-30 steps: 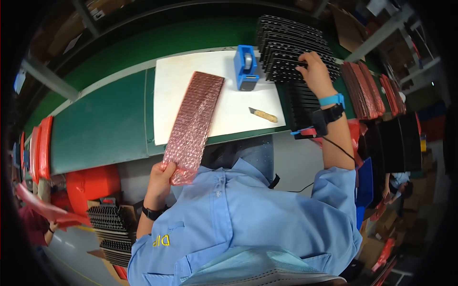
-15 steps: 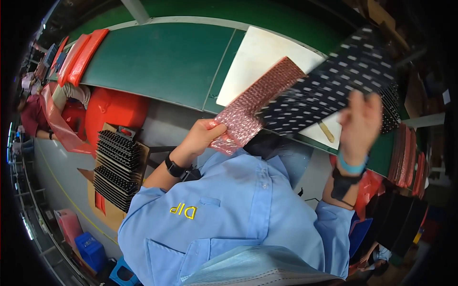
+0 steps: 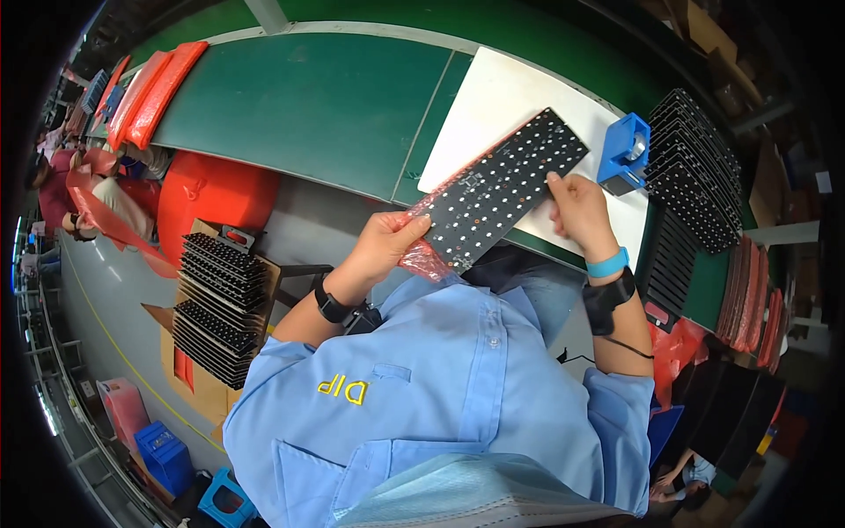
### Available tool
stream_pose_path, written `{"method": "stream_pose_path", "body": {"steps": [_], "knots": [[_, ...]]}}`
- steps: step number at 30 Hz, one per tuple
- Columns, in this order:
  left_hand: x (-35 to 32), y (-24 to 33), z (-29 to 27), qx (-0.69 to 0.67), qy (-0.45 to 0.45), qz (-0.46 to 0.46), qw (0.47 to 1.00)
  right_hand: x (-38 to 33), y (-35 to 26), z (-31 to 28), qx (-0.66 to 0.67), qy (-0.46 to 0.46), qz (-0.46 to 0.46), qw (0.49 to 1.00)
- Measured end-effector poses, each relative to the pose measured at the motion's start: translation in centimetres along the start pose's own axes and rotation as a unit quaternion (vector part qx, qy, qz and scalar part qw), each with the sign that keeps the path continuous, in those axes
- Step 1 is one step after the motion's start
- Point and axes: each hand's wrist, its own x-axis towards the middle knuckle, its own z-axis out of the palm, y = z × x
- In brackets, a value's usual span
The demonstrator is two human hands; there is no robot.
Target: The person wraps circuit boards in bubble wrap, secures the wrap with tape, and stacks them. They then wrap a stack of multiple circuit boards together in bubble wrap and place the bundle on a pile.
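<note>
Worn on the head, the left of a side-by-side pair, and pointed steeply down through a wide fisheye lens. Sits just above the face mask [image 3: 480,493] and the shirt [image 3: 422,378], both very large along the lower edge. Looks forward past the chest to the left hand [image 3: 387,242] and right hand [image 3: 581,211], near mid-picture, then over the desk [image 3: 308,97], slanting down rightward. Catches floor [image 3: 123,286] well off leftward. Darkens to black around the rim.
</note>
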Motion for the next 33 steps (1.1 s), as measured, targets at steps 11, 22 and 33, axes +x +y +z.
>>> {"method": "stream_pose_path", "body": {"steps": [11,22,33], "knots": [[-3.4,7.5,0.0,0.571,0.019,0.272,0.774,5.5,-0.8,0.8,0.241,0.244,-0.119,0.932],[-1.8,10.0,0.5,0.618,0.078,0.349,0.7,4.5,0.5,1.1,0.413,0.158,-0.067,0.894],[-1.6,9.7,-0.6,0.628,0.089,0.326,0.702,3.5,2.5,-1.1,0.353,-0.051,-0.116,0.927]]}}
